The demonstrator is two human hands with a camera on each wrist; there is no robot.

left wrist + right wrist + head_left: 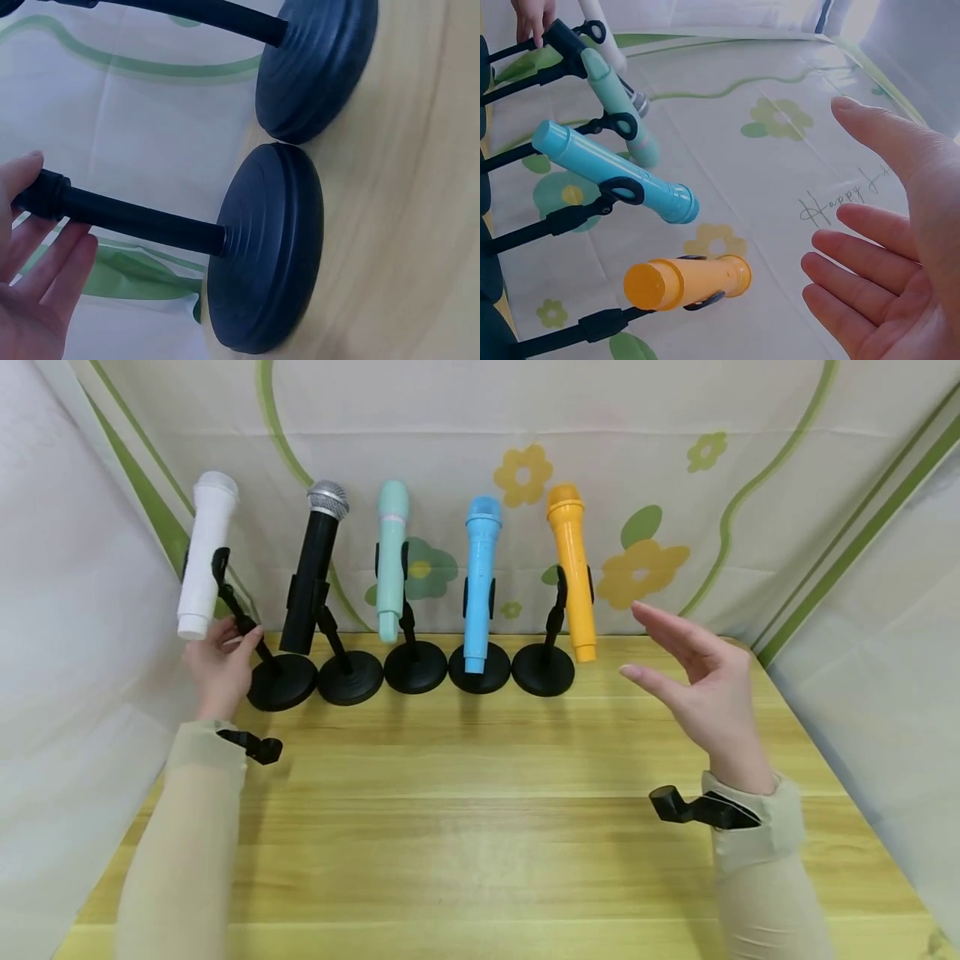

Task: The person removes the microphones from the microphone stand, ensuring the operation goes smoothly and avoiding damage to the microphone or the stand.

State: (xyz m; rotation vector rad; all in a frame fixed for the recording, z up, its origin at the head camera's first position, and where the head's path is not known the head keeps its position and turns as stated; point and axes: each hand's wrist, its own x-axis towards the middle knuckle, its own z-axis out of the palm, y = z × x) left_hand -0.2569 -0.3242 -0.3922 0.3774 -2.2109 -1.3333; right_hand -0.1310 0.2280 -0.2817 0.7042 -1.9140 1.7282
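Note:
My left hand [222,664] pinches the upper pole of the leftmost black microphone stand [279,683], thumb on one side and fingers on the other; the left wrist view shows this grip by the collar [56,193]. Above that hand a white microphone [205,556] leans in the stand's clip. My right hand [708,685] is held in the air right of the orange microphone [573,572], thumb and fingers spread apart with nothing between them. In the right wrist view its palm and straight fingers [870,270] show beside the orange microphone's clip.
Right of the white one, a black microphone [313,568], a mint green microphone [391,560] and a blue microphone [480,585] tilt in their own stands, round bases side by side. Behind them hangs a flowered cloth [450,410]. The wooden table [450,827] extends in front.

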